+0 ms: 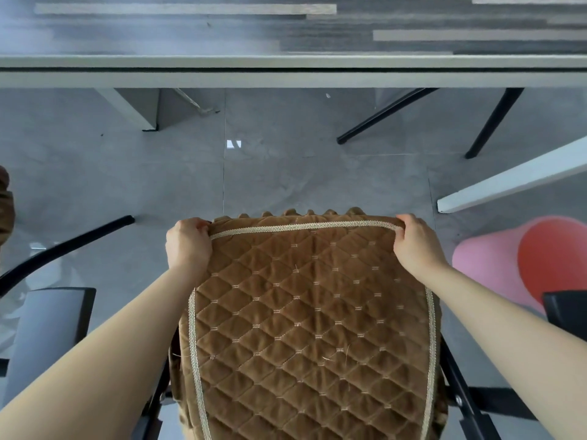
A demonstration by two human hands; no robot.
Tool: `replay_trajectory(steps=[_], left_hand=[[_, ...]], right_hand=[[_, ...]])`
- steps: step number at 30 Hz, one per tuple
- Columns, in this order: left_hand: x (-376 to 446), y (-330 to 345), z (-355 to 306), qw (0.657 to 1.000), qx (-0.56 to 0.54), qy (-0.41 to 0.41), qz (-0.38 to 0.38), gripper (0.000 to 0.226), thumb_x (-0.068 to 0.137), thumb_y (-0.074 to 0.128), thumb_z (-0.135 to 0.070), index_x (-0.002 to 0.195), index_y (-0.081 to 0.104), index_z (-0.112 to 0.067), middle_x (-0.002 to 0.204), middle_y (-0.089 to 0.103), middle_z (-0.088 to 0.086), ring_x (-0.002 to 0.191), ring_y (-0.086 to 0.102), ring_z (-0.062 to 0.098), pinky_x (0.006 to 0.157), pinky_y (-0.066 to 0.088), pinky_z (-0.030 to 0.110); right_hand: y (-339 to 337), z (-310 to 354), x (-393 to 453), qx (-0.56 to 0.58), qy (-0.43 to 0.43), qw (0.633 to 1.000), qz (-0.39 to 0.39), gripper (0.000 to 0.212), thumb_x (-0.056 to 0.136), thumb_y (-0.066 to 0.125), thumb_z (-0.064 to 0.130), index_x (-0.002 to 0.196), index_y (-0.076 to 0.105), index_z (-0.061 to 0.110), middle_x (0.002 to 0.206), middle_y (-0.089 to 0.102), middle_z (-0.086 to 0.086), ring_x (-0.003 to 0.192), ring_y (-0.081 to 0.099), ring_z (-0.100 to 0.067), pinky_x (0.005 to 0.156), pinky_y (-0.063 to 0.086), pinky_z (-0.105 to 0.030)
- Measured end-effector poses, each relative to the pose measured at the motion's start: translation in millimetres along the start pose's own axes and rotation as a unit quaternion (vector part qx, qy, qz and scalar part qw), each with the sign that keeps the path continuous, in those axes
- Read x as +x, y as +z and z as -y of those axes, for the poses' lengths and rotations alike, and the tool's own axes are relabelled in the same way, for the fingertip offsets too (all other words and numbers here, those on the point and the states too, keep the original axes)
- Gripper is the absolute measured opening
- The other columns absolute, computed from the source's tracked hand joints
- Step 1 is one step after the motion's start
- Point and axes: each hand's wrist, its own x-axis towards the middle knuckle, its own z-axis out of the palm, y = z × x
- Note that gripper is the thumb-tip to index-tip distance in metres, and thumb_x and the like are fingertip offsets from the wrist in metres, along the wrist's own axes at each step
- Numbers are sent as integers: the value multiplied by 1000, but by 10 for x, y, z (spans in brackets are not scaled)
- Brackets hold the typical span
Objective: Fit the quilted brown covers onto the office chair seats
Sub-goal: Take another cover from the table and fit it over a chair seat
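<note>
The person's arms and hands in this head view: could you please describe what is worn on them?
Nothing is worn that shows: the left hand and right hand are without gloves, and both forearms are uncovered to the frame's edge, with no sleeves, watch, rings or bracelets to be seen.

Quilted brown cover with beige braid trim lies spread flat over the seat; far corners pulled taut.

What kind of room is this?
Probably an office or meeting room: a long pale table on a grey tiled floor, and a black chair armrest beside the brown quilted cover.
</note>
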Motion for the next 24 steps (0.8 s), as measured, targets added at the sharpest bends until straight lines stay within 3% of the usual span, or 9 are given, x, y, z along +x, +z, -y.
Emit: replay_trajectory(steps=[2,6,9,14,20,22,24], left_hand=[[61,-52,54,1000,-8,-12,-17,27,92,50,-5,101,75,-6,105,70,21,101,60,39,87,46,33],[49,-125,209,999,-13,-35,-6,28,94,47,-11,100,74,-4,103,70,20,102,58,39,85,45,37],[-105,-99,203,997,-47,-42,31,31,97,46,-23,111,70,-9,110,68,17,107,56,38,88,43,37],[-152,-55,232,997,-69,-30,19,31,99,47,-22,116,69,-10,115,68,17,111,55,38,90,41,35],[-212,34,270,999,-38,-30,26,39,102,33,-27,121,63,-10,118,64,21,110,54,40,85,39,39],[-232,56,318,998,-27,-3,50,43,103,30,-33,133,53,-13,134,56,19,122,48,38,96,36,41],[-334,85,377,997,9,50,62,51,103,31,-39,150,32,-18,155,34,11,140,31,34,114,26,44]], right_hand=[[-38,-47,32,51,61,997,-9,37,96,48,15,130,51,0,129,57,-23,120,51,-41,100,41,-43],[-22,-89,18,91,159,983,11,42,98,44,34,107,62,-4,110,64,-27,109,57,-43,85,44,-41],[-1,-40,-23,70,118,990,-17,37,100,42,27,111,62,-3,109,65,-27,106,56,-45,84,44,-42],[6,2,-59,63,67,995,-39,32,100,41,19,116,59,-3,110,65,-28,105,56,-45,84,43,-42],[110,-61,-199,54,31,998,-5,46,100,40,23,140,40,1,133,50,-25,120,50,-42,99,39,-42],[128,-65,-205,10,10,1000,-15,48,100,40,22,142,36,-1,135,47,-28,121,48,-44,101,37,-45],[162,-39,-270,-33,-4,998,-44,52,98,42,19,143,32,-5,136,45,-32,122,45,-48,104,37,-51]])
